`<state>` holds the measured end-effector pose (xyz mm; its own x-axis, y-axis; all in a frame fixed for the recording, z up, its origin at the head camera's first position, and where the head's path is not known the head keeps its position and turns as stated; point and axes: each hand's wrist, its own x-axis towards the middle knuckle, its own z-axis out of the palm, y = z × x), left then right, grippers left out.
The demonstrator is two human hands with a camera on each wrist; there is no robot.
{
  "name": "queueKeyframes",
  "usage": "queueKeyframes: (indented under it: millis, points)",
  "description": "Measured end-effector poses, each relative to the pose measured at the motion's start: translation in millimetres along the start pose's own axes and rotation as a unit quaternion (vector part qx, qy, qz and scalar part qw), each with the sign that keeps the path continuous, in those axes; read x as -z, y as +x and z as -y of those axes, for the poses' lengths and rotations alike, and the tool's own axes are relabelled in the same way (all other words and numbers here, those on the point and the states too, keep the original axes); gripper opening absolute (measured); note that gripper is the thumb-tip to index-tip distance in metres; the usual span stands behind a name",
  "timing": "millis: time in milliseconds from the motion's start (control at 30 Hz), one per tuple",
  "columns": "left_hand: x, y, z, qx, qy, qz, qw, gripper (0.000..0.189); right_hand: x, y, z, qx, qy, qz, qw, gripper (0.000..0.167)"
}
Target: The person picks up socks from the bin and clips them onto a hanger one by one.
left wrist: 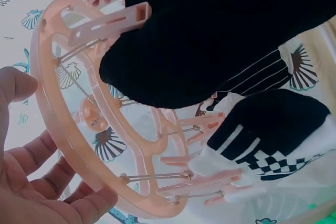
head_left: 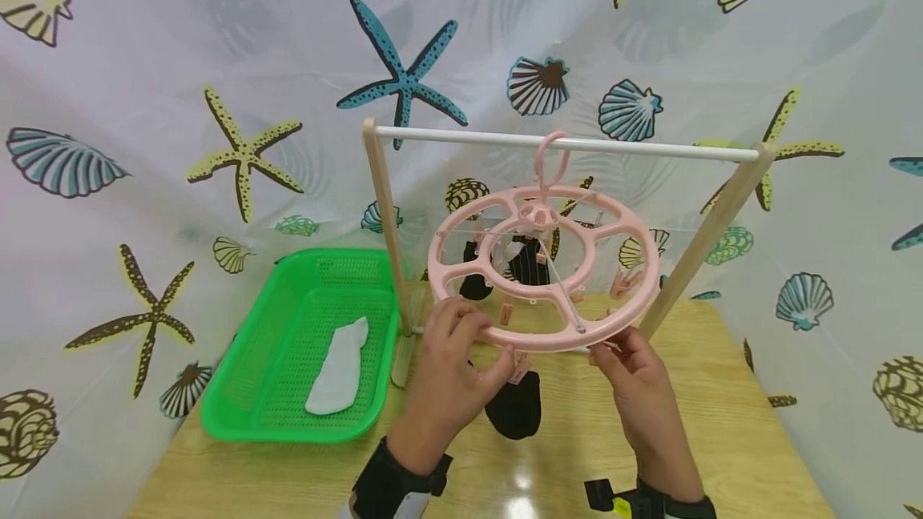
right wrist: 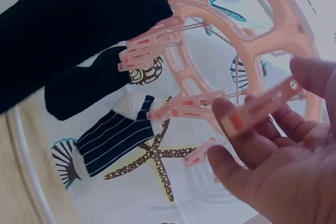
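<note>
A round pink clip hanger [head_left: 652, 271] hangs by its hook from a white bar. My left hand [head_left: 450, 363] grips its near rim, fingers over the top and thumb below. At the rim's right front, my right hand [head_left: 642, 391] pinches a pink clothespin [right wrist: 262, 106] with nothing visible in its jaws. A black sock [left wrist: 210, 40] hangs from the near side, between my hands. Farther round hang a striped sock [right wrist: 118, 140], another black sock [right wrist: 86, 87] and a black-and-white checkered sock [left wrist: 273, 135]. Several other clothespins dangle from the hanger.
The white bar [head_left: 447, 136] spans two wooden posts [head_left: 385, 215] of a rack on the wooden table [head_left: 721, 423]. Left of the rack stands a green basket [head_left: 234, 367] with a white sock [head_left: 339, 367] inside. A shell-and-starfish patterned curtain [head_left: 303, 38] backs everything.
</note>
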<state>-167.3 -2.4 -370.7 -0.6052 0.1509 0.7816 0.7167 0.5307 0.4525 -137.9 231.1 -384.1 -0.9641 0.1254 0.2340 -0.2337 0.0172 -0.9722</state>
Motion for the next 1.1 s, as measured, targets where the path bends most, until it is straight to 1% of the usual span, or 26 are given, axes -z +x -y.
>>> queueKeyframes:
  millis: [100, 267, 333, 400, 533, 633, 767, 900, 1000, 1100]
  points:
    - [0.9, 1.6, 0.7, 0.0, 0.013, 0.002, 0.9999, 0.024, 0, -2.1, -3, -0.004, 0.009, 0.012, 0.9999, 0.023]
    - [1.2, 2.8, 5.5, -0.014, 0.015, 0.005, 0.9998, 0.023, -1, -5.0, -5, -0.015, -0.035, 0.005, 0.9992, 0.019]
    - [1.6, 2.2, 8.4, -0.018, 0.011, 0.004, 0.9998, 0.022, -2, -6.3, -6, -0.016, -0.042, 0.007, 0.999, 0.02]
    - [2.0, 1.0, 11.2, -0.018, 0.01, 0.002, 0.9998, 0.022, -4, -7.5, -8, -0.015, -0.027, 0.01, 0.9995, 0.02]
    - [3.3, -2.6, 15.0, -0.007, 0.014, 0.003, 0.9999, 0.02, -7, -9.0, -11, -0.01, 0.021, 0.019, 0.9996, 0.022]
    - [5.0, -4.4, 16.5, 0.001, 0.017, 0.004, 0.9998, 0.019, -9, -10.1, -12, -0.007, 0.032, 0.024, 0.9992, 0.024]
    - [6.7, -3.7, 18.7, -0.004, 0.017, 0.003, 0.9998, 0.018, -12, -11.6, -13, 0.004, 0.019, 0.026, 0.9995, 0.025]
    - [7.4, -3.1, 21.1, -0.013, 0.014, 0.005, 0.9998, 0.018, -15, -13.2, -14, 0.015, -0.01, 0.029, 0.9994, 0.017]
    - [7.7, -4.3, 23.1, -0.013, 0.006, 0.006, 0.9999, 0.019, -18, -13.9, -16, 0.01, -0.03, 0.031, 0.999, 0.012]
    - [8.0, -6.8, 25.6, -0.016, -0.004, -0.002, 0.9999, 0.021, -21, -14.6, -16, 0.003, -0.038, 0.024, 0.999, 0.013]
